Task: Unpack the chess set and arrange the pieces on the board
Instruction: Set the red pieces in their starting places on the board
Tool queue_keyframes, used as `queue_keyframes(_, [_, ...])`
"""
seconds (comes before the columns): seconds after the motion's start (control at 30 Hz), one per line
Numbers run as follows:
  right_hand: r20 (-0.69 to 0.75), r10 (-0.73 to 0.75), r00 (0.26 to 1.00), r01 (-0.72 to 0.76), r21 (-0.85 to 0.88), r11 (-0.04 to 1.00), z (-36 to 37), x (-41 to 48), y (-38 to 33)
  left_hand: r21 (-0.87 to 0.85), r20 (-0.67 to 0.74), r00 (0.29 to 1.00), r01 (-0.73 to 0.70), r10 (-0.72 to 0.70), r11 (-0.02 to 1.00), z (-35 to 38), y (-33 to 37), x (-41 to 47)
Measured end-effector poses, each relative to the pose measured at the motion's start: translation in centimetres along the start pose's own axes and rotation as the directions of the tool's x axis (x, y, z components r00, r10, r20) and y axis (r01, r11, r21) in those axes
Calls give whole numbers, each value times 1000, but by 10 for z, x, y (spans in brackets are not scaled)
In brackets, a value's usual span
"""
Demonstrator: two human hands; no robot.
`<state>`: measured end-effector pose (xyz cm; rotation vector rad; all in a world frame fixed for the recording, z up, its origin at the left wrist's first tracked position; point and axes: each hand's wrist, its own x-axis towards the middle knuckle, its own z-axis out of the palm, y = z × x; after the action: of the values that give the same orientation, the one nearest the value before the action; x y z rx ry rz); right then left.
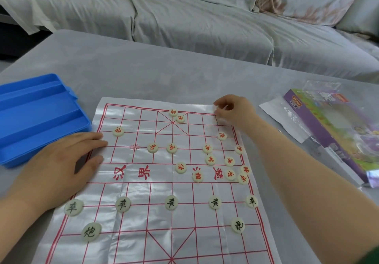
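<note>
We see a thin plastic board (pixel 155 181) printed with a red grid, lying flat on a grey table (pixel 143 69). The left hand (pixel 61 165) lies open and flat, palm down, on the board's left edge, grasping nothing. The right hand (pixel 231 110) reaches to the far right corner, its fingers curled and pinched together there; whether they hold a piece we cannot tell. Red-lettered pieces (pixel 210 159) lie scattered over the far half, several crowded near the right edge. Black-lettered pieces (pixel 171 202) stand in a row on the near half, two more below it. A blue tray (pixel 37 116) sits left of the board, a purple box (pixel 332 132) on the right.
</note>
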<state>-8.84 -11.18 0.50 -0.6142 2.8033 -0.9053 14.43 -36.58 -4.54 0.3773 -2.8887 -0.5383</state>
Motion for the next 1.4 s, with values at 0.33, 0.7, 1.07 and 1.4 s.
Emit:
queue_keyframes(0.33, [31,-51,998,52,-34,998,0,-4,10,-17,-9,1000,-2,2,1000,4,-3,1])
queue_keyframes(0.7, [71,39,997,-39,-2,999,-28,-40,14,-52,22,998,-63,64,997,8,-20,3])
queue_keyframes(1.07, [307,8,952,46,-167,985,-36,-132,28,-4,-3,1000,9,-9,1000,8,-9,3])
queue_keyframes(1.4, [311,30,950,48,-238,970,-25,-125,25,16,31,999,38,-38,999,0,5,2])
